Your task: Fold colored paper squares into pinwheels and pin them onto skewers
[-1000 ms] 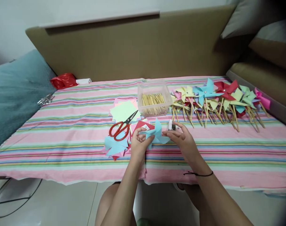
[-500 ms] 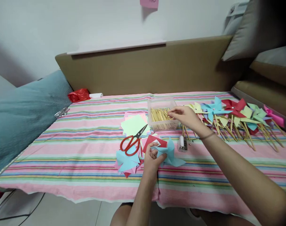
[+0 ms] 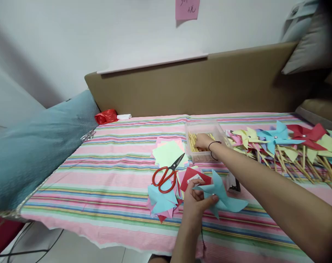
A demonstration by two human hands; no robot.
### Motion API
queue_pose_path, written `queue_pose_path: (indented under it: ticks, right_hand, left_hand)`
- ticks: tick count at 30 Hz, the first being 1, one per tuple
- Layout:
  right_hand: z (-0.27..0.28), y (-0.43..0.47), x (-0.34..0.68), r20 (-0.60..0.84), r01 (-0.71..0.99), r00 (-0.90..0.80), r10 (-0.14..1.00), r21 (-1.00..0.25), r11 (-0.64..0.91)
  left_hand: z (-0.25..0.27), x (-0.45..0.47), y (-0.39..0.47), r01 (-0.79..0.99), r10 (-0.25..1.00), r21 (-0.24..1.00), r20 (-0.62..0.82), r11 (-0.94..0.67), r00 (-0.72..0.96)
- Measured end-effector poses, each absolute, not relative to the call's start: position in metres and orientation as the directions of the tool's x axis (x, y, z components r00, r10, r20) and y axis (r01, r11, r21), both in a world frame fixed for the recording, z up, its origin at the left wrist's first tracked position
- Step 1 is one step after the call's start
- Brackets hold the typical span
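A light-blue paper pinwheel [image 3: 223, 195] with a small pin head at its centre is pinched by my left hand [image 3: 196, 199], thumb close to the centre. My right hand [image 3: 203, 141] reaches into a clear plastic box [image 3: 204, 159], its fingers curled down on the thin wooden sticks [image 3: 192, 140]; the fingertips are partly hidden there. Just left of my left hand, red-handled scissors [image 3: 167, 176] lie over cut blue and pink paper pieces [image 3: 162, 201]. Behind them is a stack of square paper sheets [image 3: 168, 151], pale green on top.
Finished pinwheels [image 3: 277, 138] on sticks lie piled at the right. A small box of pins [image 3: 233, 183] sits under my right forearm. A red card [image 3: 192, 176] lies beside the pinwheel. Red plastic [image 3: 106, 117] lies far left on the striped cloth [image 3: 100, 171].
My right hand has gone from above the box's right edge down into the sticks. My left hand still holds the blue pinwheel. The whole view has shifted, so things appear further right and lower.
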State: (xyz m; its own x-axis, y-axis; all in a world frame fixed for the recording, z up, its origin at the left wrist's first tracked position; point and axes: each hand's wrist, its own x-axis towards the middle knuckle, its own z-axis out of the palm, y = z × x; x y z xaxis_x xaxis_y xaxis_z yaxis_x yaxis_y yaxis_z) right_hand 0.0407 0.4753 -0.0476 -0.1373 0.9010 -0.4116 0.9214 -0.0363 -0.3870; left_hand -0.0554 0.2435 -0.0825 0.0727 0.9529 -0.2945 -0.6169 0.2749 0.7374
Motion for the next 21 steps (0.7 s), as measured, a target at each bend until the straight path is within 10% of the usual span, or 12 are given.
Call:
queue_pose_path:
  ticks: [8, 16, 21]
  right_hand:
    - [-0.016, 0.469, 0.06, -0.229, 0.694, -0.038, 0.973, -0.707, -0.139]
    - [0.025, 0.353, 0.108, 0.214, 0.188, 0.049, 0.976, -0.961, 0.202]
    - [-0.018, 0.267, 0.115, 0.101, 0.063, -0.058, 0.993, -0.993, 0.105]
  left_hand:
    - [-0.077, -0.063, 0.24, -0.673, 0.968, 0.704, -0.239, 0.229, 0.08]
    - [-0.08, -0.062, 0.244, -0.739, 0.971, 0.634, -0.204, 0.228, 0.125]
    - [-0.079, -0.052, 0.246, -0.729, 0.976, 0.65, -0.164, 0.214, 0.141]
